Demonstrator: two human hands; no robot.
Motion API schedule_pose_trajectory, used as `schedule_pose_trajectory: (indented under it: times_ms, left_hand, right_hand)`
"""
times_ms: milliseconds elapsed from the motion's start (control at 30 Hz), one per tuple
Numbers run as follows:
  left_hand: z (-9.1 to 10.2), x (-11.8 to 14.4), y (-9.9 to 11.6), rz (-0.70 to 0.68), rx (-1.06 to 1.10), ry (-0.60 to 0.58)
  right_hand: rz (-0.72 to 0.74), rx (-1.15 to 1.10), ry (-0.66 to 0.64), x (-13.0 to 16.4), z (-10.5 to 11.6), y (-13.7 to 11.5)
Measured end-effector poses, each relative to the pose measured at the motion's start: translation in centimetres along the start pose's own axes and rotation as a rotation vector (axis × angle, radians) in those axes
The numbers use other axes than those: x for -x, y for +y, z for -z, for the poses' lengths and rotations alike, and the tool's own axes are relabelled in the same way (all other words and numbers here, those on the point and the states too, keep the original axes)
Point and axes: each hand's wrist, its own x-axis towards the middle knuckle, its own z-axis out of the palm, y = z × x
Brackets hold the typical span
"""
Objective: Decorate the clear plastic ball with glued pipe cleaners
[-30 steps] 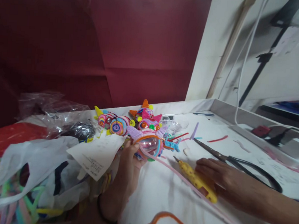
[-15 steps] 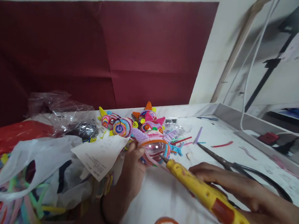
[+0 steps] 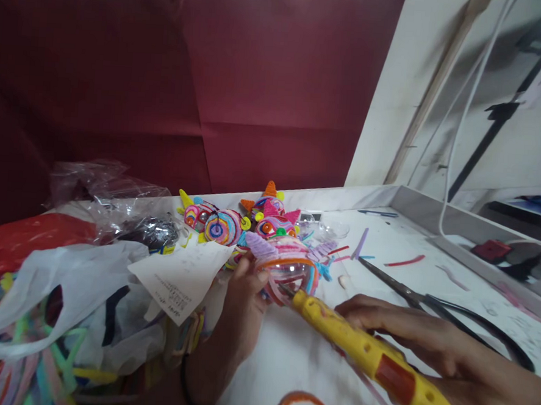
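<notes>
here, left hand point(image 3: 242, 308) clasps a ball point(image 3: 294, 270), right hand point(image 3: 411, 333) a yellow tool point(image 3: 356, 347). scissors point(image 3: 419, 299) lie right of the ball, seemingly a receipt point(image 3: 181, 275) left.

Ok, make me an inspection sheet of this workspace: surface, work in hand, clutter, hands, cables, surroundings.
Surface: white tabletop, partly covered.
Work in hand: striped craft figure; yellow tool pointed at its see-through panel, contact unclear.
Clutter: scissors, paper slip, white bag, orange strip.
Hands: left hand holds the striped craft figure; right hand grips the yellow tool.
Cables: white cable hangs at the right, down to the tabletop's raised edge.
Surroundings: maroon sheet on the wall behind.
</notes>
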Motion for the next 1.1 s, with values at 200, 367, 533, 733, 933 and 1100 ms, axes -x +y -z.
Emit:
schedule_pose_trajectory:
  times_ms: [200,367,533,733,933,1100]
  left_hand:
    - [0.5,0.0,-0.3,0.020,-0.023,-0.003]
    - [0.3,0.1,-0.2,0.034,-0.044,0.015]
    - [-0.3,0.3,0.1,0.038,-0.041,0.018]
    - [-0.3,0.3,-0.1,0.022,-0.005,0.001]
    - [-0.2,0.2,-0.1,0.020,-0.010,0.016]
    - [0.1,0.1,-0.3,0.000,-0.039,0.025]
  right_hand:
    - [-0.033,0.028,-0.008,0.6,0.3,0.6]
    - [-0.037,0.029,-0.041,0.5,0.2,0.6]
    - [-0.077,0.019,-0.039,0.5,0.0,0.7]
    - [-0.108,0.000,-0.086,-0.2,-0.1,-1.1]
    - [-0.092,-0.009,-0.076,-1.0,-0.5,-2.7]
    - [-0.106,-0.073,-0.111,-1.8,-0.7,-4.6]
